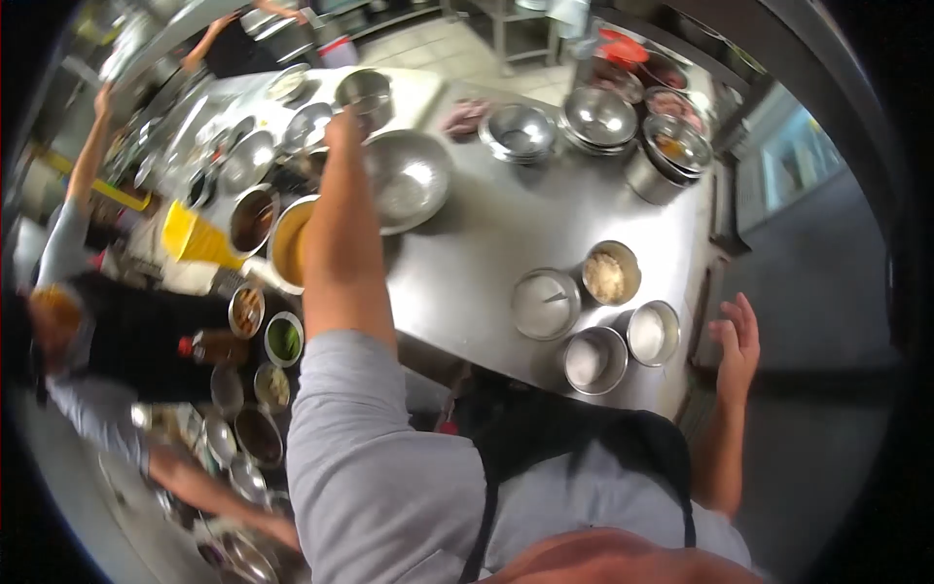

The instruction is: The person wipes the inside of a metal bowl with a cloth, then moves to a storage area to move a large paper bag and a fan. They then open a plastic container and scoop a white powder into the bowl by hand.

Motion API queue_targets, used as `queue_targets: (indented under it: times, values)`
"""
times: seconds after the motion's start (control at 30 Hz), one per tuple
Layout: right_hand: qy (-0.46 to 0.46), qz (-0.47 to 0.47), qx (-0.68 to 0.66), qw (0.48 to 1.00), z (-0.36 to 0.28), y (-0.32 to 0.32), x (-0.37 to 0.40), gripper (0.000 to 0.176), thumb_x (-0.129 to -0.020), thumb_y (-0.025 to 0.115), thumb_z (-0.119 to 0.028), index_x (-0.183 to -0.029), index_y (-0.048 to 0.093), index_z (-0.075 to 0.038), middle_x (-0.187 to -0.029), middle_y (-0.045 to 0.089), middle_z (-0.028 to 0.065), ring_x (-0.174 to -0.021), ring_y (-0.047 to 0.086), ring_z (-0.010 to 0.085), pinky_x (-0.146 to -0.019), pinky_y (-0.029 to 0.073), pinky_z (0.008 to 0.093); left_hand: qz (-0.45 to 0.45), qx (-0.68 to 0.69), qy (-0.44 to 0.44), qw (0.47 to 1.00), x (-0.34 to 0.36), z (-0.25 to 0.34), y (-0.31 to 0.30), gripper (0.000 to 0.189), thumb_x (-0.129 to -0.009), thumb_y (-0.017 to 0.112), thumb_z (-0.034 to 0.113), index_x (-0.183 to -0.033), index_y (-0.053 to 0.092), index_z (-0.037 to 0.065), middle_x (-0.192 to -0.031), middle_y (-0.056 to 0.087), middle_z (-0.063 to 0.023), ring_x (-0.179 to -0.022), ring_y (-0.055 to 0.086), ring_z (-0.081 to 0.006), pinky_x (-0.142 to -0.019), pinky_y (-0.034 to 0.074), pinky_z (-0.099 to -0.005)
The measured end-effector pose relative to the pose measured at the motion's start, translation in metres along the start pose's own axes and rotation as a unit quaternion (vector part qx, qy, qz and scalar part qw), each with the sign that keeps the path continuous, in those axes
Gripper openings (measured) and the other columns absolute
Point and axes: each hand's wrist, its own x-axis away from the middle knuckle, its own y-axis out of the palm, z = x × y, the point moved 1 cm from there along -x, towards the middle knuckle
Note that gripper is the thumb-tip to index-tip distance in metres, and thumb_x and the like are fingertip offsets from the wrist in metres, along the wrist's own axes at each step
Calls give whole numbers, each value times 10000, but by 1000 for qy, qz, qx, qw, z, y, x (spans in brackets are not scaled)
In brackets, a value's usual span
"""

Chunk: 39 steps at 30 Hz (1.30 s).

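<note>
My left arm stretches forward across the counter, and my left hand (344,130) is at the near rim of a deep metal bowl (364,91). Its fingers are too small and blurred to show whether they grip the rim. Beside the forearm lies a wide, shallow metal bowl (409,180). My right hand (736,334) is raised off the counter's right side, open and holding nothing. Left of it stand a metal container of white contents (653,334), another white-filled container (594,360), a pale crumbly-filled container (611,273) and a round container with a utensil (546,304).
Stacked metal bowls (518,132) and more bowls (599,121) line the far side of the steel counter (477,248). A yellow container (195,237) and an orange-filled bowl (292,243) are left of my arm. A co-worker's arm (219,496) reaches among bowls at lower left.
</note>
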Motion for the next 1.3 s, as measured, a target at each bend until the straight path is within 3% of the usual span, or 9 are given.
queue_targets:
  times: [0.17, 0.27, 0.4, 0.6, 0.73, 0.93, 1.0, 1.13, 1.3]
  values:
    - [90, 138, 90, 982, 2, -56, 58, 458, -975, 545, -106, -1421, 473, -37, -1249, 598, 134, -909, 619, 151, -794, 501, 290, -65, 269, -206, 939, -49, -11, 39, 619, -897, 434, 515, -1130, 704, 10, -1215, 661, -210, -1177, 603, -365, -989, 445, -459]
    - [137, 183, 89, 970, 40, -83, 86, 465, -971, 563, -108, -1423, 476, -44, -1254, 599, 136, -883, 626, 145, -768, 510, 278, -124, -114, 60, 984, -57, -20, 55, 586, -933, 422, 456, -1194, 669, -7, -1285, 624, -205, -1250, 558, -358, -1027, 430, -449]
    - [132, 113, 58, 983, 31, -58, 62, 463, -964, 564, -101, -1415, 484, -29, -1264, 591, 142, -908, 627, 159, -822, 514, 292, -26, 44, -101, 994, 2, 8, 9, 685, -919, 397, 563, -1188, 675, -2, -1229, 647, -226, -1184, 600, -378, -992, 462, -460]
    - [43, -9, 92, 995, 36, -36, 15, 395, -958, 555, -107, -1334, 556, 12, -1127, 652, 116, -916, 632, 161, -867, 493, 285, 236, 279, 108, 925, 131, 64, -116, 525, -890, 601, 462, -1130, 704, 7, -1051, 708, -226, -989, 670, -377, -903, 491, -436]
    - [2, -78, 55, 995, 44, -28, -8, 337, -965, 517, -70, -1276, 597, 31, -1014, 675, 102, -873, 636, 145, -846, 491, 267, 114, 469, 192, 854, 331, 113, -183, 429, -1014, 498, 347, -1129, 696, -16, -1042, 713, -129, -967, 642, -192, -914, 466, -319]
    - [-12, -122, -51, 991, 52, -17, -13, 352, -911, 489, 8, -1236, 623, 23, -917, 686, 77, -927, 623, 133, -865, 499, 275, -398, 573, 232, 678, 585, 159, -182, 379, -882, 640, 147, -1232, 640, 2, -1231, 640, -145, -1190, 582, -258, -1034, 422, -379]
    - [-17, -231, -43, 972, 41, -16, 2, 346, -913, 494, 1, -1231, 630, 10, -936, 692, 73, -930, 628, 134, -871, 500, 281, -521, 476, 268, 656, 636, 165, -169, 569, -932, 588, 399, -1308, 576, -29, -1453, 492, -192, -1332, 473, -337, -1097, 357, -446]
    - [-61, -630, -3, 774, 7, -13, 62, 336, -913, 577, -87, -1242, 646, -70, -1134, 673, 96, -1072, 625, 215, -967, 474, 352, -494, 535, 175, 663, 687, 159, -170, 615, -967, 506, 457, -1379, 530, 1, -1526, 407, -171, -1432, 343, -332, -1173, 235, -454]
    - [-101, -718, -107, 680, 61, -22, 79, 397, -979, 547, -236, -1333, 585, -61, -1295, 614, 123, -1239, 548, 272, -1078, 392, 371, -521, 557, 42, 645, 722, 131, -165, 571, -1005, 481, 355, -1478, 423, 40, -1600, 275, -135, -1478, 242, -277, -1199, 153, -394]
